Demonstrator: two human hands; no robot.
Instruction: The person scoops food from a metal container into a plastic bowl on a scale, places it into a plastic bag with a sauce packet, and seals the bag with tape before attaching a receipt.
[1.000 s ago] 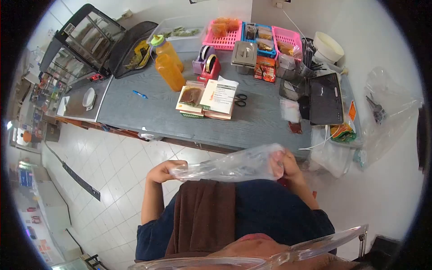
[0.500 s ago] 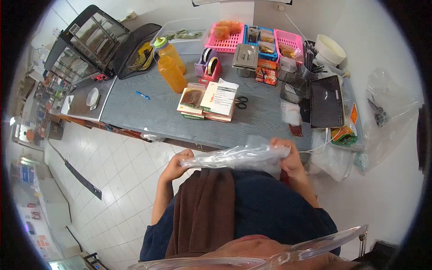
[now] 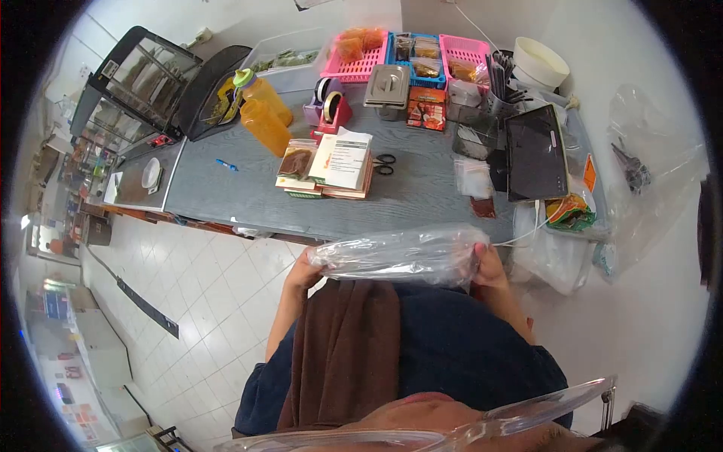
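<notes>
A clear plastic bag (image 3: 399,255) is stretched sideways between my two hands, just in front of my body at the table's near edge. Its left end is gripped by my left hand (image 3: 305,270), fingers closed on the plastic. On the other end, my right hand (image 3: 488,265) is closed too, with the thumb on top. The bag looks wide, crinkled and shiny, and I cannot make out anything inside it. Beyond the bag, on the grey table (image 3: 248,192), lie a stack of printed boxes (image 3: 343,162) and a small packet of brown stuff (image 3: 299,160).
Orange bottles (image 3: 263,128), tape dispensers (image 3: 331,113), scissors (image 3: 385,164) and a lidded metal container (image 3: 388,89) stand on the table. Coloured baskets (image 3: 361,71) line the wall. At right are a tablet (image 3: 536,154) and plastic bags (image 3: 553,260). A blue pen (image 3: 227,165) lies at left.
The bag was narrow and bunched, tilted up at the right; now it is spread wider and fuller. My right hand has lowered slightly, and the view has shifted a little.
</notes>
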